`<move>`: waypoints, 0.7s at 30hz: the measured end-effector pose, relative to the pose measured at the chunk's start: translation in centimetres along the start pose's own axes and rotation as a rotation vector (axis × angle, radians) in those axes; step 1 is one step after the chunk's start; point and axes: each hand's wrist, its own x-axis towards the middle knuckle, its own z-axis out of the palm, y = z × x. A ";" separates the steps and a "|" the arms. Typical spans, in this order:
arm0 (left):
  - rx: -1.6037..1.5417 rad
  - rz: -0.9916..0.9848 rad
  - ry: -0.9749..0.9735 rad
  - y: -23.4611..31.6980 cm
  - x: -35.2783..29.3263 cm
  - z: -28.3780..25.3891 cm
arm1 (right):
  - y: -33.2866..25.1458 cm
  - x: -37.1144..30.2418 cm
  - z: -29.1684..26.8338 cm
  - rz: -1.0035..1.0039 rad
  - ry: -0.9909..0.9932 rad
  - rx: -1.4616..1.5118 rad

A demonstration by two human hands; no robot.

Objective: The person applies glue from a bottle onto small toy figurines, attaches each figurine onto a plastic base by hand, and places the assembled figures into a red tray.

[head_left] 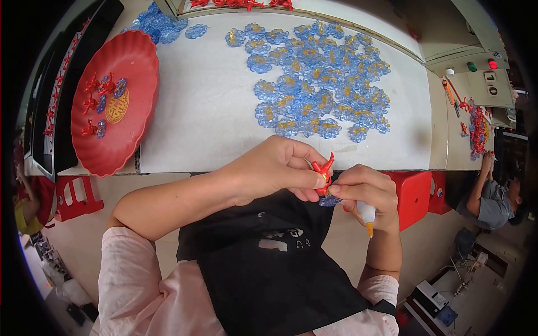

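Near the table's front edge, my left hand [273, 169] pinches a small red plastic figurine [322, 167] between thumb and fingers. Right beside it, my right hand [374, 189] is closed, thumb and forefinger touching the figurine's lower end. A translucent blue scalloped piece [330, 201] shows under those fingertips; whether it is joined to the figurine I cannot tell. Tucked in the same right hand is a small white bottle [366, 211] with an amber nozzle pointing down. Beyond my hands, many blue scalloped pieces [305, 84] with yellow middles lie on white paper [196, 95].
At left stands a red scalloped tray [140, 61] with several red-and-blue figurines. More blue pieces [154, 25] are heaped at the back left. Red parts and tools lie right, by a control box [490, 84] with buttons. Red stools [412, 196] and other people are around the table.
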 end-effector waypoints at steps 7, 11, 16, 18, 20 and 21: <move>-0.023 0.097 -0.004 -0.4 -0.5 0.4 | -0.6 0.1 0.2 0.075 0.086 -0.030; 0.006 0.149 -0.033 -0.3 -1.0 0.1 | -1.5 0.6 0.6 0.093 0.138 -0.063; 0.105 0.148 -0.010 -0.2 -0.8 0.0 | -0.9 0.6 0.7 0.047 0.071 -0.065; 0.129 0.167 0.007 -0.5 -0.5 0.0 | -0.1 0.2 0.9 0.025 0.070 -0.057; 0.128 0.168 0.031 -0.6 -1.1 -0.2 | 0.1 0.5 1.4 -0.001 0.070 -0.040; 0.126 0.170 0.046 -0.7 -1.6 -0.4 | -0.1 0.9 1.7 -0.010 0.052 -0.042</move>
